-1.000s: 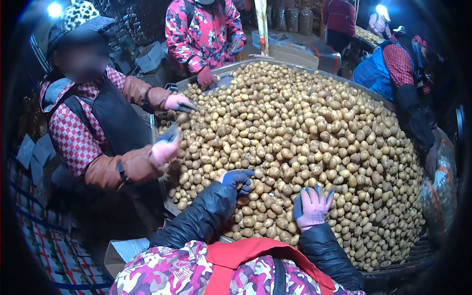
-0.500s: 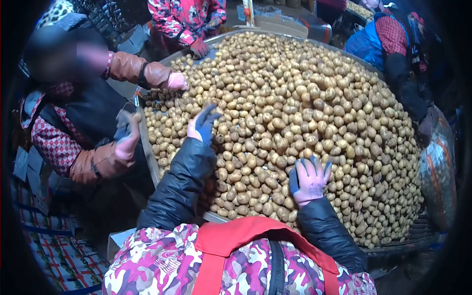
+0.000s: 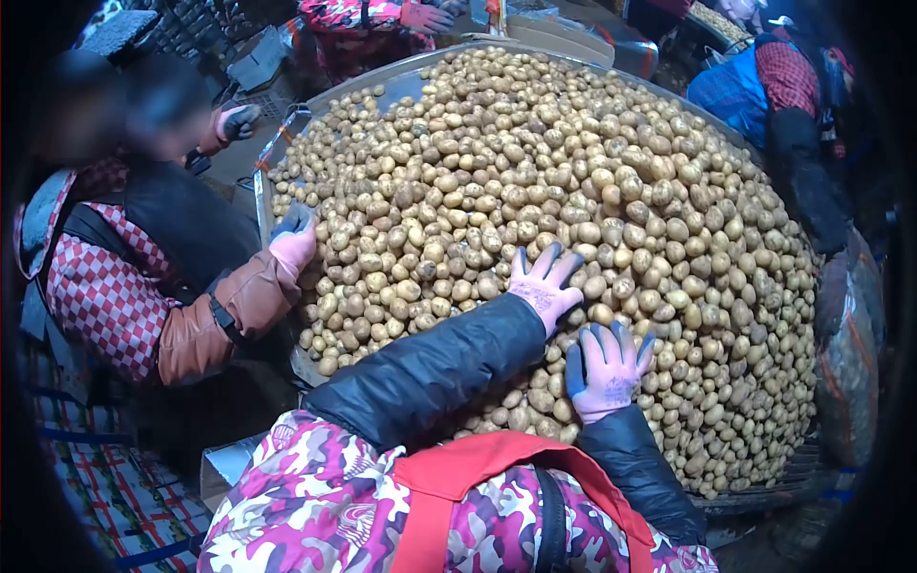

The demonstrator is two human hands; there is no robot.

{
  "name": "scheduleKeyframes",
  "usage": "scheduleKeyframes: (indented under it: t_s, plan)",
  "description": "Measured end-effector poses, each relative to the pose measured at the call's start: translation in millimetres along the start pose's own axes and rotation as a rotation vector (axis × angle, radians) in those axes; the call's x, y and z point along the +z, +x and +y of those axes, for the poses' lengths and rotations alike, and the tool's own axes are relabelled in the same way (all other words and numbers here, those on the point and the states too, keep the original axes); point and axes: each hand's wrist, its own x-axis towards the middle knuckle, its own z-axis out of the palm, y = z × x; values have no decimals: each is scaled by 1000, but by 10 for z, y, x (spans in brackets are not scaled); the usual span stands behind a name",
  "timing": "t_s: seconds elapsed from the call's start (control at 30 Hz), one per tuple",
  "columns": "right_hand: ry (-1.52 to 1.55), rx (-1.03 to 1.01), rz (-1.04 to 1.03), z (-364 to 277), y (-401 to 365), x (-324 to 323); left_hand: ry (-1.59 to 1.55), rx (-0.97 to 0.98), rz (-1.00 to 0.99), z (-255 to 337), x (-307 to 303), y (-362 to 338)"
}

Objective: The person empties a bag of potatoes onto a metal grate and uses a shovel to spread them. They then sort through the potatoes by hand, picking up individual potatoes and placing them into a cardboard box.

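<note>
A broad heap of small yellow-brown potatoes (image 3: 449, 229) covers the table in front of me. My left hand (image 3: 544, 286), in a pink glove with dark fingertips, rests on the middle of the heap with its fingers spread. Just below and to the right, my right hand (image 3: 608, 371) lies palm down on the potatoes in a matching glove, fingers also apart. Neither hand is closed round a potato. What lies under the palms is hidden.
At the left a co-worker's gloved hand (image 3: 293, 241) is at the table's metal rim (image 3: 265, 205). Another person's gloved hands (image 3: 427, 17) are beyond the far edge. A third person in a blue apron (image 3: 731, 95) bends at the right, near a filled mesh sack (image 3: 848, 372).
My left hand has swung from the left side of the heap to the middle, close to my right hand, which has barely moved. The co-worker at left and the person at the far edge have drawn hands back.
</note>
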Motion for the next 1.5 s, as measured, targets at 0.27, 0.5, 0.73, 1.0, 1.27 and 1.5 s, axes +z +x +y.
scheduleKeyframes:
  t_s: [0.27,0.5,0.73,1.0,1.27,1.5]
  plan:
    - [10,0,-32,0,31,-13,79,221,188,-456,156,225]
    - [13,-20,-12,37,3,36,379,-218,-49,-1257,-257,845]
    - [2,-32,-37,76,2,12,328,-575,8,-1946,-321,1000]
    - [15,-10,-8,73,-29,37,483,-818,-54,-2424,-770,374]
    - [23,-4,44,35,-37,121,343,-872,-157,-1982,-667,-384]
    - [46,-17,36,24,-51,81,328,-712,112,-1196,-476,-961]
